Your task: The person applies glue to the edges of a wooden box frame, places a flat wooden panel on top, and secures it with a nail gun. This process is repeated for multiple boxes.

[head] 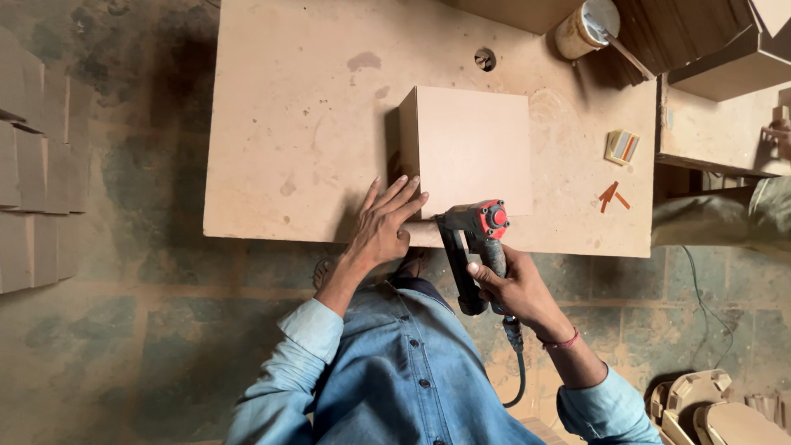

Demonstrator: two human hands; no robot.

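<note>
Red-capped black nail gun (476, 239) sits gripped in the right hand (515, 288), fingers wrapped round its handle, nose against the fibreboard box (470, 148). Just left, the left hand (381, 227) lies spread flat on the box's near corner, atop the workbench (288, 124).

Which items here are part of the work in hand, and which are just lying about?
In use: left hand on square brown fibreboard box; right hand gripping red-and-black nail gun.

Lying about: cylindrical tan glue pot, small striped block, orange strips, stacked boards.
</note>
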